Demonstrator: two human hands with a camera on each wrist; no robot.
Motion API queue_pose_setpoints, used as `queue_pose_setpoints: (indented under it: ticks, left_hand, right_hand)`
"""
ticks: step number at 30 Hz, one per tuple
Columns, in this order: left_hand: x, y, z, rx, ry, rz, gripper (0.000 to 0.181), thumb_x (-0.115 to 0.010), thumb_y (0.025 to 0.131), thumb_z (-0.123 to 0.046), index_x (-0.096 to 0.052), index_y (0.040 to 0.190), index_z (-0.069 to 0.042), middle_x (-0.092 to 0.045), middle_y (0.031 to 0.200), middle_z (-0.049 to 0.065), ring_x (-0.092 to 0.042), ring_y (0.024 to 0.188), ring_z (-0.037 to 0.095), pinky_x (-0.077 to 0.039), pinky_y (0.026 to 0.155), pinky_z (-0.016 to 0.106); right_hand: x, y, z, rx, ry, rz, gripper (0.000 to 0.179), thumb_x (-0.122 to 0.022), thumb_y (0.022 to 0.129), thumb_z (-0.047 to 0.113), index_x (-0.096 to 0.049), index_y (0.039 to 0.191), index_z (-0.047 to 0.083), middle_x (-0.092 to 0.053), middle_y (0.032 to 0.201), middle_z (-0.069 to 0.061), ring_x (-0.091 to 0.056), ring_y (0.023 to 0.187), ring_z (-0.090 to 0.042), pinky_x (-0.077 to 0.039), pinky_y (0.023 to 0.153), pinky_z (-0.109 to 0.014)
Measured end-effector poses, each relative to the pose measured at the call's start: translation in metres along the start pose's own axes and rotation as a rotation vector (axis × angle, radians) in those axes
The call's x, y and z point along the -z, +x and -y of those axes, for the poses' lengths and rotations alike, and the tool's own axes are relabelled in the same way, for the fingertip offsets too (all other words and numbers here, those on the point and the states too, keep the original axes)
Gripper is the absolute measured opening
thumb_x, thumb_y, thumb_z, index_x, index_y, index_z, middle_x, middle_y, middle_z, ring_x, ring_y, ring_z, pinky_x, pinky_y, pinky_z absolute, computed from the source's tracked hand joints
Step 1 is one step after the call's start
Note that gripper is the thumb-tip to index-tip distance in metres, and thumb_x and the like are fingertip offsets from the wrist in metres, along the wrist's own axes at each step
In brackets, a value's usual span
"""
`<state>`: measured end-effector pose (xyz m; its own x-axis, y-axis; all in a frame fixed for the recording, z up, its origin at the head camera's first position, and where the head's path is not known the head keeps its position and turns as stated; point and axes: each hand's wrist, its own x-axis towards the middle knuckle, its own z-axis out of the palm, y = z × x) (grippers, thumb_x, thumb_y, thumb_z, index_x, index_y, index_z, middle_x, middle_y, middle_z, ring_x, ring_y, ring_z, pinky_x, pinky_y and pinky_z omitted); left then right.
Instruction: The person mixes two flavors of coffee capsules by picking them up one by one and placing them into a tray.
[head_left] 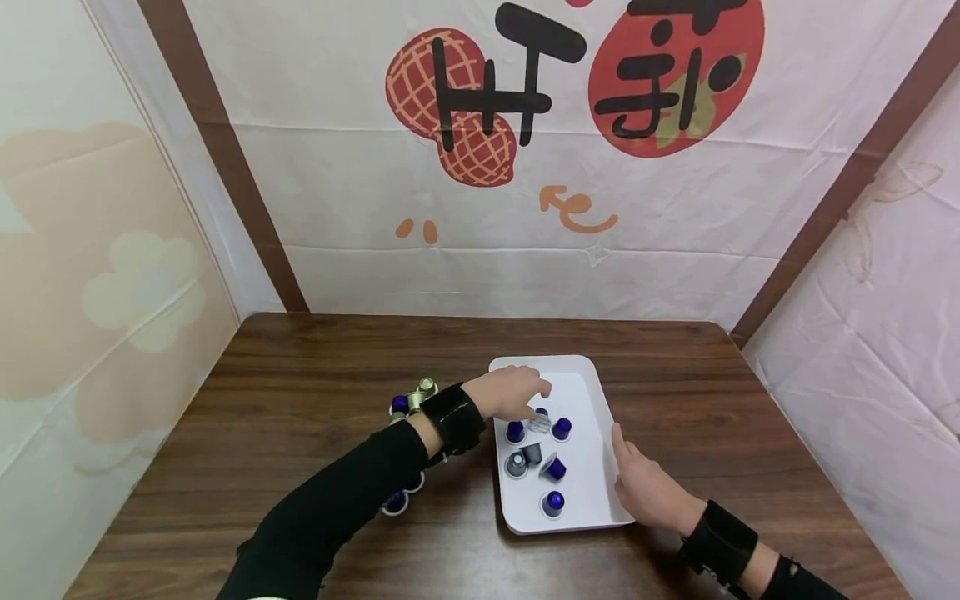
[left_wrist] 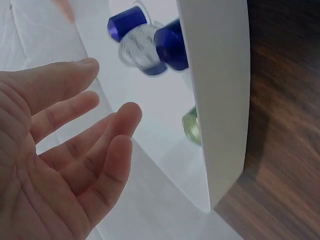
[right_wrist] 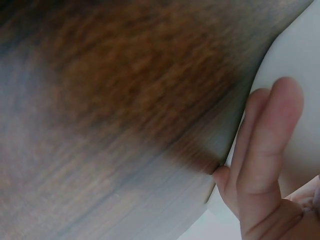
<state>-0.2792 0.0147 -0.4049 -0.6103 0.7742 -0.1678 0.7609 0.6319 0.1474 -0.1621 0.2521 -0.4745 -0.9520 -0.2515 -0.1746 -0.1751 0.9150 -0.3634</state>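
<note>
A white tray (head_left: pixel 592 492) holds several coffee capsules. My left hand (head_left: pixel 510 392) hovers over its far left part, fingers loosely bent and holding nothing. In the left wrist view, a blurred capsule with its pale lid showing (left_wrist: pixel 141 46) is tilted among dark blue capsules (left_wrist: pixel 127 23), apart from the fingertips. A green capsule (left_wrist: pixel 192 126) shows by the tray wall. Nearer in the tray are a grey capsule (head_left: pixel 516 464), a tipped blue capsule (head_left: pixel 555 468) and an upright blue one (head_left: pixel 553 502). My right hand (head_left: pixel 652 487) rests its extended fingers against the tray's right side.
Left of the tray, partly hidden under my left arm, more capsules stand on the brown wooden table (head_left: pixel 315 400), among them a green one (head_left: pixel 427 386) and a dark blue one (head_left: pixel 395 502). Behind the table hangs a printed white cloth (head_left: pixel 337 208).
</note>
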Motion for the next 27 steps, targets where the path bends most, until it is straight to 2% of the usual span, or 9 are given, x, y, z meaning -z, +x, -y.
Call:
queue_pose_setpoints:
  ticks: [5,9,14,18,22,27]
  left_hand:
    - [0.004,-0.012,0.014,0.019,-0.042,-0.025,0.031,-0.064,0.090,-0.019,-0.062,0.120,-0.010,-0.061,0.118,0.006,-0.057,0.106,0.018,-0.045,0.089,0.031]
    - [0.009,-0.024,0.029,0.035,-0.093,-0.042,0.027,-0.064,0.090,-0.016,-0.062,0.116,-0.007,-0.063,0.114,0.009,-0.059,0.097,0.018,-0.047,0.083,0.032]
    - [0.014,-0.040,0.047,0.067,-0.096,-0.073,0.018,-0.064,0.090,-0.016,-0.064,0.105,-0.008,-0.064,0.096,0.003,-0.058,0.084,0.015,-0.047,0.074,0.031]
    - [0.015,-0.051,0.064,0.098,-0.131,-0.078,0.013,-0.064,0.089,-0.016,-0.065,0.099,-0.008,-0.060,0.087,-0.001,-0.055,0.076,0.014,-0.046,0.070,0.031]
    - [0.012,-0.063,0.083,0.148,-0.137,-0.049,0.013,-0.064,0.089,-0.017,-0.064,0.099,-0.009,-0.060,0.090,0.000,-0.054,0.078,0.015,-0.045,0.071,0.033]
    - [0.007,-0.072,0.101,0.244,-0.137,0.022,0.018,-0.062,0.091,-0.020,-0.064,0.105,-0.007,-0.060,0.091,0.002,-0.054,0.075,0.016,-0.045,0.070,0.034]
  right_hand:
    - [0.001,-0.001,0.001,0.000,-0.013,0.000,0.075,-0.055,0.090,0.000,-0.007,0.147,-0.009,-0.036,0.138,-0.031,-0.059,0.092,-0.022,-0.049,0.082,-0.040]
    - [0.001,-0.001,0.003,-0.012,-0.009,0.007,0.074,-0.054,0.090,0.000,-0.007,0.147,-0.009,-0.036,0.138,-0.031,-0.059,0.093,-0.023,-0.050,0.080,-0.040]
    - [0.001,-0.001,0.005,-0.038,-0.009,0.018,0.075,-0.055,0.090,0.000,-0.007,0.147,-0.009,-0.036,0.139,-0.031,-0.059,0.091,-0.022,-0.050,0.079,-0.039]
    - [0.001,-0.001,0.005,-0.040,-0.003,0.014,0.076,-0.056,0.089,-0.001,-0.006,0.147,-0.009,-0.036,0.138,-0.031,-0.060,0.088,-0.022,-0.050,0.076,-0.038]
    - [0.000,-0.002,0.004,-0.009,-0.014,0.000,0.075,-0.055,0.089,-0.002,-0.008,0.146,-0.010,-0.038,0.137,-0.031,-0.059,0.086,-0.021,-0.050,0.074,-0.037]
    - [0.001,-0.003,0.004,0.035,-0.039,-0.019,0.073,-0.055,0.088,-0.002,-0.010,0.145,-0.012,-0.042,0.133,-0.032,-0.058,0.084,-0.021,-0.050,0.072,-0.037]
